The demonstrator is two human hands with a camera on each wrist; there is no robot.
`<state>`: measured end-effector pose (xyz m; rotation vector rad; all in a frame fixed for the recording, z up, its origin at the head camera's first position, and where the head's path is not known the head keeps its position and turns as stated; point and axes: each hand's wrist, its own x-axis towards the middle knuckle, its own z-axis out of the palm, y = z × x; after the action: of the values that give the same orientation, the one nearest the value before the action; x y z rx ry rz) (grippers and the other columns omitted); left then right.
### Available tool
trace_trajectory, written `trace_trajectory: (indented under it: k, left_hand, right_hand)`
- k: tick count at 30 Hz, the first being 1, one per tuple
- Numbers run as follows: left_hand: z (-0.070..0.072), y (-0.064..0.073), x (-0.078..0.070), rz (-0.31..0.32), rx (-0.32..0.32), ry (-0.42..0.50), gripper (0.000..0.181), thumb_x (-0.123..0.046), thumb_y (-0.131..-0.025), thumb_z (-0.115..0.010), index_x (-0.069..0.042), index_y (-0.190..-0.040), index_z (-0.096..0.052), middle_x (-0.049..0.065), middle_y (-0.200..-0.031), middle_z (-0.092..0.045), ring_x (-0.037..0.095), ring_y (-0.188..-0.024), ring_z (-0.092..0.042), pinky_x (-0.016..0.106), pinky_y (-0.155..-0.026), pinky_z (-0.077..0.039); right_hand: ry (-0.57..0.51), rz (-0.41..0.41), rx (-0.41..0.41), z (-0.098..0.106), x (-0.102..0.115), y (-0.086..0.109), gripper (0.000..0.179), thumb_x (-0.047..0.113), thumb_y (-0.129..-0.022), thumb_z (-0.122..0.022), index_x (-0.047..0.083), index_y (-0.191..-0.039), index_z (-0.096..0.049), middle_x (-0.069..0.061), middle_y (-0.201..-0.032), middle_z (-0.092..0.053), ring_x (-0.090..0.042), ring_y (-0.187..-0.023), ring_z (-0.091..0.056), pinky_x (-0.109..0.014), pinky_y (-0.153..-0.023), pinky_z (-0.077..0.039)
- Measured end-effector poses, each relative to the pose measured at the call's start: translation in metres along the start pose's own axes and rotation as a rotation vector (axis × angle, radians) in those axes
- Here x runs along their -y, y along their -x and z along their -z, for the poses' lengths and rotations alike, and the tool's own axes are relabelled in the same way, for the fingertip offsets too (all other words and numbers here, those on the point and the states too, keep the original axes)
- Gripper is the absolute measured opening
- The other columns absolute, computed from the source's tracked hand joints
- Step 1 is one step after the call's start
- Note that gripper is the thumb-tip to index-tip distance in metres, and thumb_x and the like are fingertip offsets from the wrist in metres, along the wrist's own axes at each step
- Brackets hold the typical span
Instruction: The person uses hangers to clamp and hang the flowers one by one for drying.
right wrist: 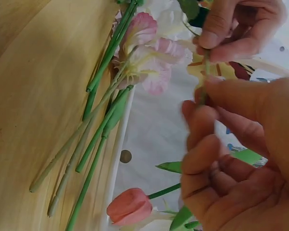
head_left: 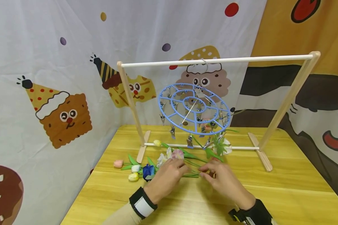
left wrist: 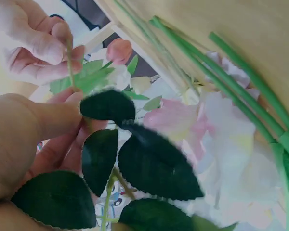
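Note:
My left hand [head_left: 169, 173] pinches the stem of a blue rose [head_left: 148, 172], whose dark green serrated leaves [left wrist: 156, 163] fan out below the thumb in the left wrist view. Close beside it, my right hand [head_left: 223, 179] pinches the lower end of the same thin stem [right wrist: 206, 62] between thumb and fingers. Under and behind the hands lie artificial flowers: pink and white blooms [head_left: 177, 154], a pale pink tulip [head_left: 118, 163], a white tulip [head_left: 135, 168] and a yellow tulip [head_left: 133, 177]. Their green stems [right wrist: 94, 149] point to the right.
A round blue clip hanger [head_left: 195, 128] hangs tilted from the white rod [head_left: 228, 60] of a wooden stand [head_left: 287, 97]. Metal clips [head_left: 190, 141] dangle from it. Green leaves [head_left: 220, 146] and a white flower [head_left: 227, 147] hang at its right side, above the wooden table [head_left: 298, 184].

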<state>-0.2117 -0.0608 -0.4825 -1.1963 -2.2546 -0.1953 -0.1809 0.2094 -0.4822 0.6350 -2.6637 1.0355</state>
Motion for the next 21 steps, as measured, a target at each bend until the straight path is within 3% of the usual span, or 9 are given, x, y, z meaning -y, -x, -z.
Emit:
trace_trajectory:
  k: [4,7,11,14,17,21]
  left_hand:
    - [0.004,-0.004,-0.001,-0.007,-0.088,0.073,0.034,0.011,-0.094,-0.089,-0.018,-0.112,-0.088,-0.005,-0.107,-0.081,0.007,-0.096,-0.076,0.023,-0.086,-0.065]
    - [0.007,-0.006,0.0,0.01,-0.124,0.15,0.02,0.001,-0.1,-0.09,-0.016,-0.111,-0.088,-0.004,-0.105,-0.08,0.007,-0.092,-0.076,0.019,-0.084,-0.065]
    - [0.016,-0.008,0.005,0.083,-0.121,0.295,0.004,-0.016,-0.108,-0.087,-0.016,-0.112,-0.088,-0.002,-0.108,-0.082,0.009,-0.093,-0.078,0.018,-0.082,-0.065]
    - [0.029,-0.008,0.014,0.178,-0.071,0.416,0.008,-0.019,-0.113,-0.081,-0.016,-0.115,-0.088,0.0,-0.112,-0.085,0.01,-0.093,-0.078,0.022,-0.082,-0.065]
    - [0.041,-0.006,0.026,0.278,0.023,0.534,0.012,-0.02,-0.115,-0.076,-0.017,-0.116,-0.088,0.0,-0.108,-0.086,0.008,-0.089,-0.076,0.025,-0.079,-0.064]
    - [0.053,-0.002,0.041,0.333,0.15,0.63,0.01,-0.02,-0.114,-0.078,-0.021,-0.113,-0.088,-0.004,-0.103,-0.086,0.007,-0.094,-0.078,0.028,-0.086,-0.066]
  right_hand:
    - [-0.037,0.033,-0.078,0.001,0.005,0.002,0.014,0.01,-0.103,-0.089,0.024,-0.105,-0.089,0.016,-0.082,-0.069,0.006,-0.065,-0.047,-0.021,-0.06,-0.045]
    - [-0.024,0.097,-0.149,0.003,0.008,0.004,0.017,0.004,-0.102,-0.089,0.021,-0.101,-0.086,0.015,-0.084,-0.062,0.006,-0.068,-0.045,-0.02,-0.057,-0.044]
    - [0.01,0.172,-0.221,0.008,0.014,0.005,0.023,-0.005,-0.101,-0.086,0.018,-0.103,-0.08,0.012,-0.092,-0.065,0.007,-0.075,-0.047,-0.019,-0.061,-0.046]
    - [0.039,0.226,-0.272,0.013,0.017,0.004,0.028,-0.01,-0.098,-0.086,0.016,-0.104,-0.077,0.009,-0.095,-0.066,0.005,-0.078,-0.048,-0.018,-0.063,-0.046]
    - [0.077,0.291,-0.329,0.018,0.019,0.002,0.031,-0.015,-0.094,-0.087,0.011,-0.105,-0.076,0.006,-0.097,-0.068,0.003,-0.08,-0.05,-0.015,-0.064,-0.046]
    - [0.136,0.351,-0.385,0.023,0.023,0.0,0.035,-0.019,-0.089,-0.089,0.008,-0.105,-0.074,0.002,-0.1,-0.07,0.001,-0.08,-0.052,-0.01,-0.067,-0.044]
